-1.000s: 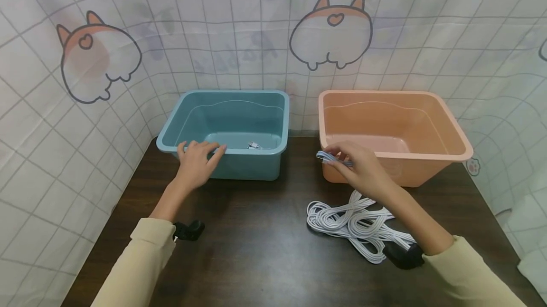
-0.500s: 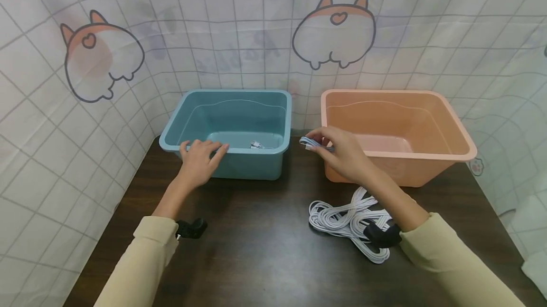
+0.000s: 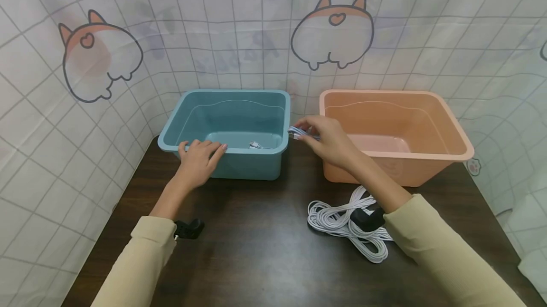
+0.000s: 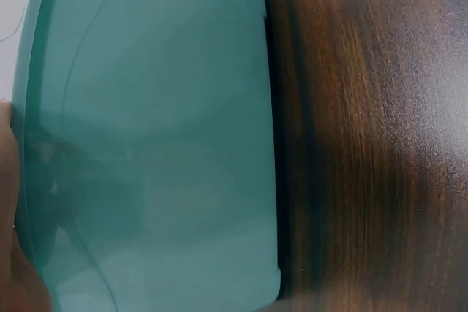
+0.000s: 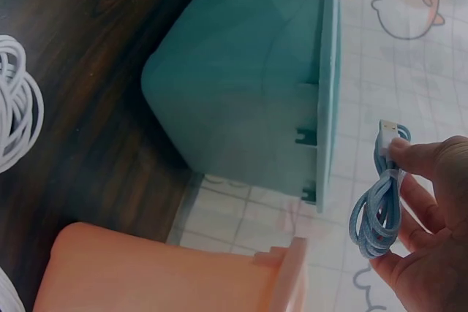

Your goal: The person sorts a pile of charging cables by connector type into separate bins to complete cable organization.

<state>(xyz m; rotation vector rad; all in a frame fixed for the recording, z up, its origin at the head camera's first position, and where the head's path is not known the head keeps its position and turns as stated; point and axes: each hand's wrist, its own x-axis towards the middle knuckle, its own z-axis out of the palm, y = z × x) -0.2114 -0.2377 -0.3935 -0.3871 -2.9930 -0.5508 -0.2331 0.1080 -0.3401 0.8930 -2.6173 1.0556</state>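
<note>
My right hand [image 3: 326, 141] pinches a bundled light-blue USB cable [image 5: 382, 206] between thumb and fingers, in the gap between the two bins, beside the blue bin's right rim. The right wrist view shows its silver plug and several tied loops. My left hand [image 3: 195, 162] holds the front rim of the blue bin [image 3: 252, 167] near its left corner, the fingers bent over the edge. Inside that bin lies a small cable with a white and metal plug [image 3: 255, 145]. To the right stands an orange bin [image 3: 410, 164].
A coiled white cord [image 3: 337, 219] lies on the dark wooden table [image 3: 256, 250], partly under my right forearm. Behind the bins hangs a white grid-patterned cloth [image 3: 239, 31] with cartoon prints. A black wrist camera [image 3: 190, 228] sticks out from my left sleeve.
My right hand has carried the blue USB cable leftward and up, from in front of the orange bin to the blue bin's right rim. My left hand has stayed on its rim.
</note>
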